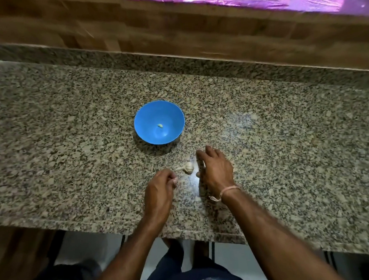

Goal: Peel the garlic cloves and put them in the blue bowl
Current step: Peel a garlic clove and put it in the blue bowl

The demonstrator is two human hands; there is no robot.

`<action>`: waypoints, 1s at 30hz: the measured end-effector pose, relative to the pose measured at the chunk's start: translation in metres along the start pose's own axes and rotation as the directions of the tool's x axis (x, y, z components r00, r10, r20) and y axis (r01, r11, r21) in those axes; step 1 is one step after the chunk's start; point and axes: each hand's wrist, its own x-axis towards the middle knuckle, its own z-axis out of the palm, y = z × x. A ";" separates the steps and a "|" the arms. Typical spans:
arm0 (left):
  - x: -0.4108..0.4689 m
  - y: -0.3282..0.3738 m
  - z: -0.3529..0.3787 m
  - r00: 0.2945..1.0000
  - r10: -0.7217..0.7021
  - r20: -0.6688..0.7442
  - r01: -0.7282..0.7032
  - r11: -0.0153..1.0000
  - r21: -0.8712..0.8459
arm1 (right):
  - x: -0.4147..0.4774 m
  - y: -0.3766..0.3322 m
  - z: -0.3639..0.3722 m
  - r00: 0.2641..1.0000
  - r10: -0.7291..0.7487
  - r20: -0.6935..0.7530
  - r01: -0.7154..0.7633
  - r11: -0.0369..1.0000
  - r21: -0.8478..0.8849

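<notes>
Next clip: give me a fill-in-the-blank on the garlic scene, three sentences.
1. One peeled clove lies inside the ____ bowl.
2. The garlic bulb lies on the counter between the two ____.
3. The string bracelet is on the ____ wrist.

Missing words: blue; hands; right

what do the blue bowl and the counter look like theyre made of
Blue bowl: probably plastic, with a uniform bright colour, thin rim and soft sheen, though glazed ceramic can't be ruled out. Counter: polished granite or a similar speckled stone, with tan, grey and black flecks and a glossy reflection near the hands.
</notes>
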 end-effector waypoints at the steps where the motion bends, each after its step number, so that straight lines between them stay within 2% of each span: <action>1: 0.007 0.006 -0.007 1.000 -0.009 -0.030 0.008 0.999 -0.033 | 0.000 0.000 0.000 1.000 0.009 -0.004 -0.009 1.000 0.003; 4: 0.044 0.028 -0.030 0.991 -0.008 -0.136 0.004 1.000 -0.029 | -0.001 0.000 0.003 1.000 0.029 0.008 -0.029 1.000 -0.008; 6: 0.075 0.039 -0.043 0.975 0.039 -0.217 -0.022 0.997 0.080 | -0.002 0.000 0.004 0.999 0.039 0.008 -0.039 0.999 -0.007; 8: 0.103 0.044 -0.049 0.969 0.083 -0.232 -0.043 0.984 0.173 | -0.002 0.000 0.005 0.999 0.045 0.012 -0.045 0.999 -0.002; 12: 0.127 0.043 -0.051 0.979 0.091 -0.180 -0.036 0.956 0.290 | -0.004 -0.001 0.004 0.999 0.049 0.003 -0.049 0.999 0.000; 15: 0.103 0.047 -0.041 0.954 0.223 -0.200 -0.160 0.944 0.287 | -0.003 0.001 0.003 0.999 0.048 0.019 -0.049 0.999 0.007; 16: 0.088 0.046 -0.032 0.948 0.276 -0.158 -0.228 0.935 0.271 | -0.003 0.002 0.004 0.999 0.036 0.014 -0.036 0.999 -0.003; 18: 0.059 0.038 -0.007 0.948 0.319 0.018 -0.315 0.925 0.213 | -0.001 0.005 0.007 1.000 0.008 -0.016 -0.008 1.000 -0.018; 20: 0.043 0.027 0.019 0.944 0.293 0.149 -0.319 0.927 0.197 | -0.001 0.007 0.008 1.000 -0.009 -0.022 0.009 1.000 -0.011; 23: 0.041 0.020 0.038 0.958 0.234 0.167 -0.267 0.941 0.210 | -0.004 0.012 0.002 0.999 -0.047 -0.019 0.048 0.998 0.042; 25: 0.041 0.021 0.042 0.991 0.074 0.116 -0.074 0.997 -0.002 | -0.009 0.019 -0.002 0.998 -0.049 -0.040 0.054 0.986 0.155; 26: 0.040 0.026 0.039 0.987 -0.081 0.138 0.109 0.973 -0.204 | -0.013 0.022 -0.004 0.999 -0.019 -0.038 0.029 0.952 0.303; 27: 0.039 0.033 0.036 0.948 -0.225 0.224 0.303 0.853 -0.425 | -0.015 0.024 -0.007 1.000 0.024 -0.011 -0.015 0.864 0.504; 28: 0.037 0.041 0.033 0.894 -0.305 0.329 0.447 0.668 -0.595 | -0.018 0.027 -0.010 0.998 0.053 0.041 -0.066 0.719 0.692; 29: 0.035 0.049 0.031 0.850 -0.324 0.415 0.526 0.492 -0.693 | -0.020 0.029 -0.015 0.995 0.061 0.084 -0.104 0.583 0.806; 30: 0.032 0.056 0.029 0.827 -0.313 0.468 0.559 0.359 -0.747 | -0.022 0.030 -0.018 0.994 0.058 0.095 -0.111 0.503 0.857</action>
